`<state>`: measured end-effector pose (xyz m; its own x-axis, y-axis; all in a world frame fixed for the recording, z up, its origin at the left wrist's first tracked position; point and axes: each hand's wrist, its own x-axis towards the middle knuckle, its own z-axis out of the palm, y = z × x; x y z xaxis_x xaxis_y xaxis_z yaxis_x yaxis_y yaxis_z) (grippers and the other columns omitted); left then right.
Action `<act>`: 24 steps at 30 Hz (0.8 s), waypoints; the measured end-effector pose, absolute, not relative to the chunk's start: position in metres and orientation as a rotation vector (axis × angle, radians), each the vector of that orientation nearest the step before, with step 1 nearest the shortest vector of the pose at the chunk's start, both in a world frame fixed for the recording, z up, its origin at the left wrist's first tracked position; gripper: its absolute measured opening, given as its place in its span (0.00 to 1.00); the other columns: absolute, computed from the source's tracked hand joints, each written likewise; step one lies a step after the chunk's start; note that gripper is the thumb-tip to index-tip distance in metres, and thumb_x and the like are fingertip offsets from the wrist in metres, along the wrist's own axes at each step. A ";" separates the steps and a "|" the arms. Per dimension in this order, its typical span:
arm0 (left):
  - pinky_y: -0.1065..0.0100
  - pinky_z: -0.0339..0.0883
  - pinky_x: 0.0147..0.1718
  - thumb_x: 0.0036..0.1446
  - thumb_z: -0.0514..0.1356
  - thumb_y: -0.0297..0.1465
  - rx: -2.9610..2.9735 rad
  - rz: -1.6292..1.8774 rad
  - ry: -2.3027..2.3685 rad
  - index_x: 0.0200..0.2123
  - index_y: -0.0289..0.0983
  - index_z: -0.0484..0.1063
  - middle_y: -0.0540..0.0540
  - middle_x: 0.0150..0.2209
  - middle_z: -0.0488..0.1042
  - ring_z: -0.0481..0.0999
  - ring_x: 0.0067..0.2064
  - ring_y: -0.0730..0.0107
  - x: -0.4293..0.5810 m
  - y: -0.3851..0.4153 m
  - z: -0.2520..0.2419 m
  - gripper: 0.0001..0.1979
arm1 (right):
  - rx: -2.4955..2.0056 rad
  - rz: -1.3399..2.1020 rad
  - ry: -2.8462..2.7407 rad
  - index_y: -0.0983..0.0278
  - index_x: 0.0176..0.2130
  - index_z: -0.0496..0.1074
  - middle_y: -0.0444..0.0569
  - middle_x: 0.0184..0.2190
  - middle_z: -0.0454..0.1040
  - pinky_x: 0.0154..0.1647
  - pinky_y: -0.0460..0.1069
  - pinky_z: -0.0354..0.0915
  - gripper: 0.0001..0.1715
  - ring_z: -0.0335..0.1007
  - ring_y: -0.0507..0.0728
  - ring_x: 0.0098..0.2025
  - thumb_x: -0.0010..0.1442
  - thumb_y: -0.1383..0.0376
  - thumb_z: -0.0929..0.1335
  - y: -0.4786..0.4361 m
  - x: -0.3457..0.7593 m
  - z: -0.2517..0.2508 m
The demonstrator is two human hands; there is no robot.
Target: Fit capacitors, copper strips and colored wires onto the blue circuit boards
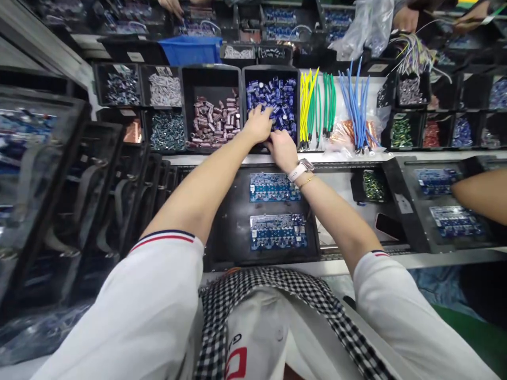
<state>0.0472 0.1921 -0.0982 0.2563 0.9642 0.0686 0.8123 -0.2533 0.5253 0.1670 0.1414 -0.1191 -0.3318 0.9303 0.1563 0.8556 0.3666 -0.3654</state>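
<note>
Both of my hands are at the front part of a black bin (244, 79) of blue capacitors (273, 91). My left hand (259, 124) reaches over the capacitors with its fingers bent; what its fingertips touch is hidden. Close on its right, my right hand (283, 148) is at the bin's front edge, fingers curled and their tips too small to make out. Below the hands, a black tray (229, 227) carries two blue circuit boards, an upper one (273, 187) partly behind my right wrist and a lower one (278, 232).
A bin of brown capacitors (214, 121) stands left of the blue ones. Yellow wires (308, 105), green wires (328, 105) and blue wires (358, 111) lie to the right. Black trays (95, 184) stand stacked at left. A phone (389, 227) lies right; another person's arm (481, 195) reaches in.
</note>
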 end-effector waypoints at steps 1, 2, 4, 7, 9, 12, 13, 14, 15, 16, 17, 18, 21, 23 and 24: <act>0.50 0.42 0.67 0.63 0.49 0.31 2.126 0.554 1.648 0.68 0.29 0.58 0.33 0.68 0.55 0.50 0.70 0.50 0.048 0.198 -0.106 0.30 | -1.559 0.333 -2.310 0.73 0.48 0.73 0.63 0.47 0.74 0.59 0.64 0.59 0.15 0.65 0.67 0.53 0.68 0.68 0.61 0.149 0.169 -0.123; 0.50 0.41 0.67 0.64 0.49 0.34 2.100 0.572 1.681 0.68 0.35 0.57 0.38 0.69 0.53 0.48 0.70 0.51 0.049 0.204 -0.112 0.31 | -1.539 0.356 -2.305 0.72 0.48 0.73 0.61 0.47 0.74 0.59 0.64 0.59 0.15 0.65 0.66 0.54 0.68 0.68 0.61 0.153 0.173 -0.124; 0.49 0.41 0.67 0.64 0.51 0.42 2.087 0.617 1.711 0.68 0.45 0.57 0.48 0.70 0.52 0.48 0.69 0.51 0.051 0.212 -0.120 0.30 | -1.475 0.397 -2.253 0.68 0.50 0.73 0.58 0.48 0.73 0.60 0.63 0.60 0.14 0.66 0.64 0.53 0.67 0.68 0.63 0.150 0.191 -0.118; 0.48 0.43 0.66 0.65 0.52 0.50 2.155 0.639 1.709 0.65 0.51 0.60 0.55 0.69 0.53 0.52 0.64 0.52 0.054 0.216 -0.126 0.28 | -1.402 0.507 -2.190 0.63 0.50 0.75 0.54 0.49 0.72 0.55 0.59 0.67 0.14 0.70 0.60 0.47 0.64 0.66 0.68 0.120 0.232 -0.098; 0.49 0.49 0.63 0.68 0.48 0.48 2.215 0.603 1.709 0.64 0.49 0.60 0.55 0.68 0.54 0.56 0.60 0.56 0.058 0.214 -0.128 0.24 | -1.377 0.666 -2.257 0.61 0.45 0.78 0.50 0.45 0.74 0.49 0.58 0.70 0.11 0.72 0.58 0.41 0.62 0.65 0.70 0.087 0.258 -0.087; 0.50 0.55 0.60 0.71 0.45 0.43 2.275 0.538 1.665 0.65 0.45 0.57 0.53 0.68 0.54 0.60 0.57 0.59 0.063 0.210 -0.125 0.23 | -1.329 0.828 -2.354 0.59 0.43 0.80 0.49 0.43 0.76 0.50 0.57 0.70 0.10 0.73 0.58 0.45 0.63 0.67 0.68 0.038 0.280 -0.084; 0.49 0.55 0.60 0.72 0.46 0.41 2.287 0.528 1.647 0.66 0.42 0.56 0.51 0.68 0.53 0.61 0.58 0.59 0.064 0.211 -0.122 0.23 | -1.337 0.846 -2.365 0.59 0.44 0.80 0.49 0.44 0.76 0.51 0.56 0.70 0.12 0.74 0.58 0.46 0.64 0.68 0.67 0.026 0.282 -0.086; 0.49 0.54 0.60 0.72 0.46 0.40 2.299 0.515 1.630 0.67 0.40 0.56 0.49 0.68 0.53 0.62 0.59 0.57 0.065 0.213 -0.118 0.24 | -1.352 0.847 -2.369 0.59 0.45 0.79 0.50 0.44 0.76 0.51 0.56 0.70 0.13 0.74 0.58 0.46 0.65 0.69 0.66 0.018 0.283 -0.089; 0.49 0.54 0.61 0.72 0.45 0.38 2.306 0.520 1.621 0.67 0.39 0.56 0.48 0.68 0.53 0.62 0.61 0.55 0.065 0.216 -0.113 0.24 | -1.370 0.833 -2.372 0.60 0.46 0.79 0.50 0.44 0.77 0.51 0.56 0.70 0.14 0.74 0.58 0.47 0.65 0.69 0.65 0.013 0.282 -0.093; 0.50 0.54 0.61 0.72 0.45 0.38 2.299 0.570 1.625 0.67 0.40 0.57 0.48 0.68 0.54 0.63 0.62 0.54 0.066 0.219 -0.107 0.23 | -1.384 0.805 -2.378 0.60 0.46 0.78 0.51 0.44 0.77 0.51 0.56 0.69 0.15 0.74 0.59 0.46 0.65 0.70 0.65 0.012 0.280 -0.096; 0.52 0.54 0.62 0.71 0.45 0.37 2.263 0.640 1.645 0.65 0.40 0.60 0.49 0.67 0.56 0.62 0.63 0.54 0.067 0.221 -0.100 0.22 | -1.393 0.772 -2.390 0.60 0.47 0.78 0.51 0.44 0.77 0.51 0.56 0.69 0.15 0.73 0.59 0.46 0.65 0.70 0.64 0.012 0.278 -0.098; 0.56 0.56 0.62 0.71 0.45 0.36 2.168 0.738 1.681 0.63 0.39 0.62 0.50 0.65 0.61 0.63 0.63 0.57 0.068 0.222 -0.093 0.22 | -1.396 0.743 -2.408 0.61 0.47 0.78 0.52 0.44 0.77 0.51 0.56 0.69 0.15 0.73 0.60 0.47 0.66 0.70 0.64 0.014 0.276 -0.101; 0.64 0.66 0.55 0.71 0.43 0.37 1.531 1.046 1.610 0.59 0.36 0.62 0.52 0.56 0.71 0.70 0.57 0.68 0.073 0.201 -0.071 0.20 | -1.397 0.680 -2.470 0.61 0.46 0.78 0.53 0.44 0.76 0.49 0.57 0.69 0.16 0.73 0.61 0.46 0.66 0.70 0.62 0.022 0.272 -0.104; 0.69 0.70 0.47 0.73 0.41 0.37 1.071 1.063 1.330 0.62 0.36 0.57 0.53 0.57 0.72 0.73 0.54 0.73 0.077 0.164 -0.061 0.21 | -1.380 0.658 -2.514 0.61 0.47 0.77 0.53 0.45 0.75 0.49 0.56 0.69 0.17 0.72 0.60 0.46 0.66 0.70 0.62 0.024 0.272 -0.104; 0.72 0.69 0.44 0.73 0.41 0.36 0.918 1.034 1.201 0.63 0.36 0.57 0.52 0.59 0.71 0.72 0.56 0.73 0.078 0.139 -0.059 0.21 | -1.366 0.647 -2.541 0.61 0.47 0.77 0.53 0.46 0.75 0.48 0.55 0.68 0.17 0.72 0.60 0.46 0.67 0.70 0.61 0.024 0.273 -0.104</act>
